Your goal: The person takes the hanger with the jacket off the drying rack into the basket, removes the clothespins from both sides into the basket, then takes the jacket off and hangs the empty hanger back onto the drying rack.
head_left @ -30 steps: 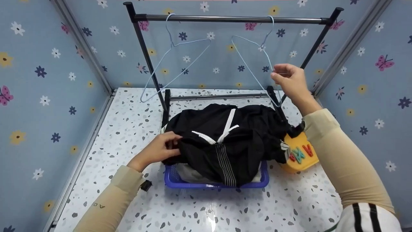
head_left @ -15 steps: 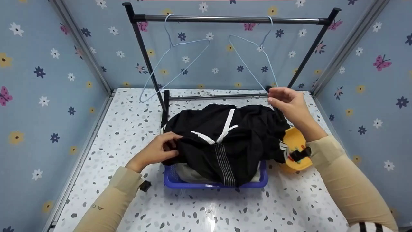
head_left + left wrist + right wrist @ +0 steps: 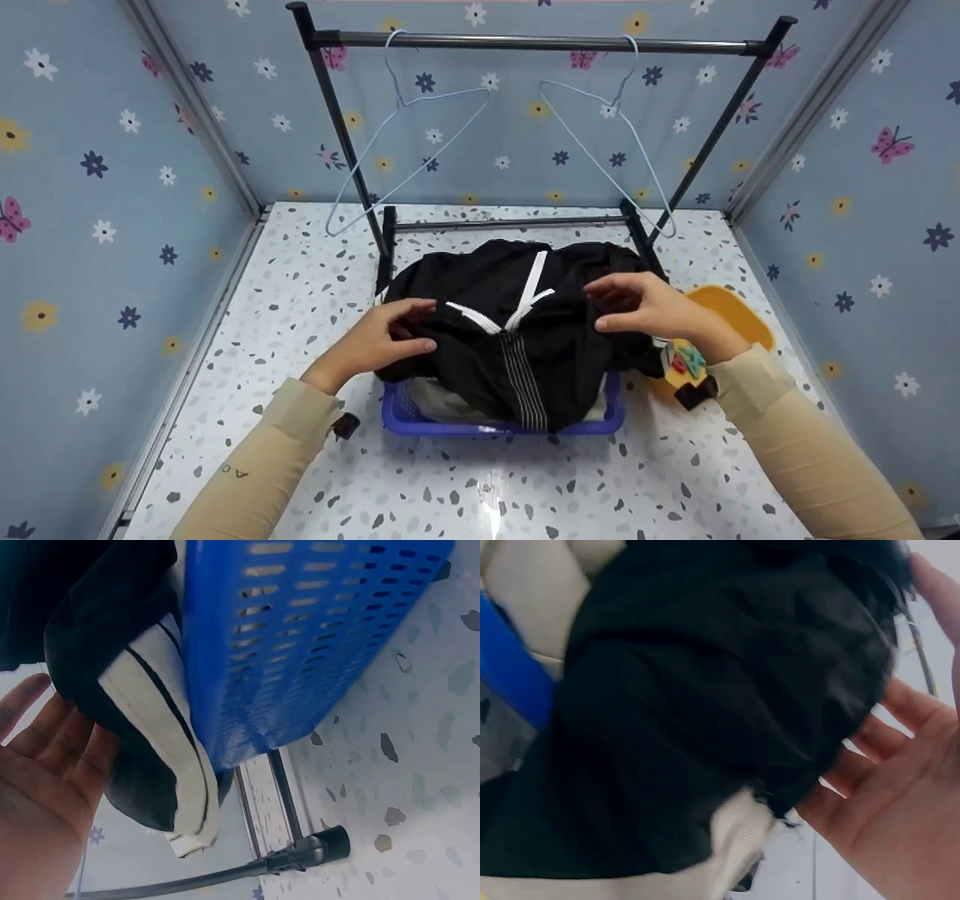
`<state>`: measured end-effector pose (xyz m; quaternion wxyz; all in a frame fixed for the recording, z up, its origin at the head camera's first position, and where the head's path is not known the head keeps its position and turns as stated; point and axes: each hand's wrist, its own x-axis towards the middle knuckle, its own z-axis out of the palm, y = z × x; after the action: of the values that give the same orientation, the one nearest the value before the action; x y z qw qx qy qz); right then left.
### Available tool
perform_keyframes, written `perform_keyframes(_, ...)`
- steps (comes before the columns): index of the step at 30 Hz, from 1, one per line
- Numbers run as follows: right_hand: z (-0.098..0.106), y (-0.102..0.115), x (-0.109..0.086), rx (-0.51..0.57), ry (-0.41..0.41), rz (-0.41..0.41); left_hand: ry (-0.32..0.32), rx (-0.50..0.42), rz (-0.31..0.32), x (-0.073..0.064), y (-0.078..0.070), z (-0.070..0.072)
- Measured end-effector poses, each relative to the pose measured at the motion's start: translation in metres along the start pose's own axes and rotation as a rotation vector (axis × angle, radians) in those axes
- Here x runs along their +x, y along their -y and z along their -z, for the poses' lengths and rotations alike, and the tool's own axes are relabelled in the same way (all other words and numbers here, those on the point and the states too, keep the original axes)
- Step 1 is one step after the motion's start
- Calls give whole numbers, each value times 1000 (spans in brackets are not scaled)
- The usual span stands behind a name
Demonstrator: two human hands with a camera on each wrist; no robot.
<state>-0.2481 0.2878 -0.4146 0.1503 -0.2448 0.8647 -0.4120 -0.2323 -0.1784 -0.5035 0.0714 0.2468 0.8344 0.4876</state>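
1. My left hand (image 3: 382, 337) rests on the left side of the black clothes (image 3: 525, 322). Its fingers lie mostly straight and loose on the cloth. Its grip is open, not clamped on anything.
2. In the left wrist view my palm (image 3: 37, 787) is open, just beside a fold of black cloth with a white edge (image 3: 157, 757) that hangs over the side of the basket.
3. My right hand (image 3: 645, 307) rests on the right side of the black clothes. Its fingers reach out across the cloth and the thumb sits just under them. Its grip looks open too; I cannot tell if it pinches a bit of cloth.
4. In the right wrist view my fingers (image 3: 900, 757) are spread apart and touch the edge of the black cloth.
5. The black clothes sit in a pile on top of the blue basket (image 3: 502, 424) and spill over its sides. They have white strings and thin white stripes in the middle.
6. The blue basket stands on the speckled desk (image 3: 487, 487), right in front of me.
7. A yellow thing (image 3: 731, 315) lies on the desk just right of the basket, by my right wrist.
8. A black clothes rack (image 3: 540, 43) stands behind the basket. Two thin wire hangers (image 3: 409, 142) (image 3: 607, 142) hang from its top bar.
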Motion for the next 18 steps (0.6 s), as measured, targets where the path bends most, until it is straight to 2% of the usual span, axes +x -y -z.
perform_keyframes(4, -4, 0, 2, -80, 40, -7, -1, 67, -20, 6, -7, -2)
perform_keyframes(9, -10, 4, 10, -72, -19, 53, -7, 108, -104, 11, -16, 0)
perform_keyframes(13, -17, 11, 18, -75, -191, 115, -87, 129, -180, 18, -24, 8)
perform_keyframes(18, -28, 29, 28, -158, -499, 174, -290, 146, -210, 29, -44, 22)
